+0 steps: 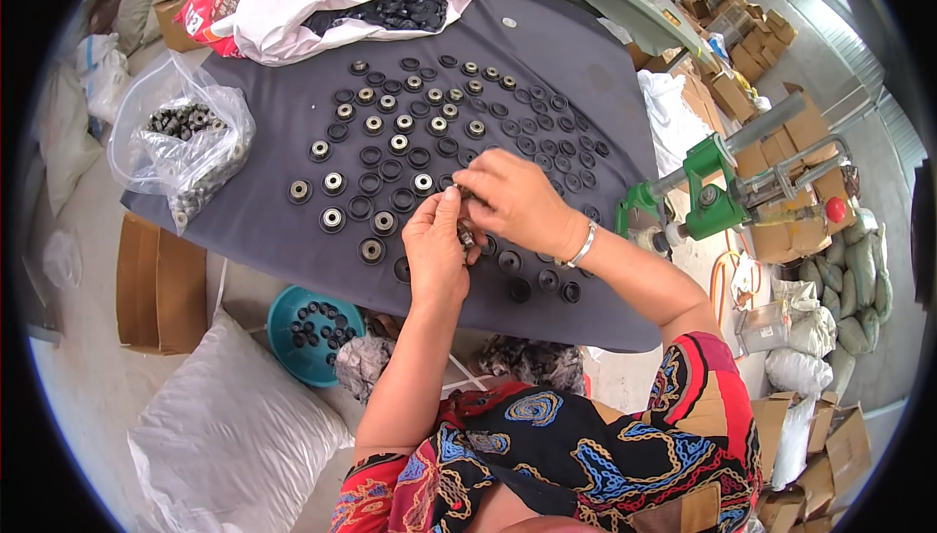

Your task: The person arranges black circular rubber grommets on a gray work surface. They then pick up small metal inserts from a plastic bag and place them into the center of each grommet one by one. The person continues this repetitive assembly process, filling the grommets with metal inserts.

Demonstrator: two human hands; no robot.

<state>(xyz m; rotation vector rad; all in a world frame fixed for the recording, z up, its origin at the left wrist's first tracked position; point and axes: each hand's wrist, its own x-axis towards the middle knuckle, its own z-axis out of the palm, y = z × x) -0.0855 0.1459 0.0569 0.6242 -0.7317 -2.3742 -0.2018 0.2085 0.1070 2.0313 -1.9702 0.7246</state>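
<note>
Above the front half of a dark cloth-covered table (283,113), my two hands meet. My left hand (436,245) is closed around several small metal bearings (467,237), partly hidden by the fingers. With bent fingertips, my right hand (517,201) pinches a small part against the left thumb; the fingers mostly cover that part. Black rings (360,207) lie in loose rows beneath and around the hands. Many of those to the left and behind carry a shiny metal bearing (333,219) in the middle. Dark round pieces (509,261) lie under my right forearm.
A clear bag of metal bearings (210,157) sits at the table's left edge. At the back lies an open white-and-red sack (283,6) of black pieces. A green hand press (708,186) stands on the right. Below are a teal basin (283,338) and a stuffed white sack (229,426).
</note>
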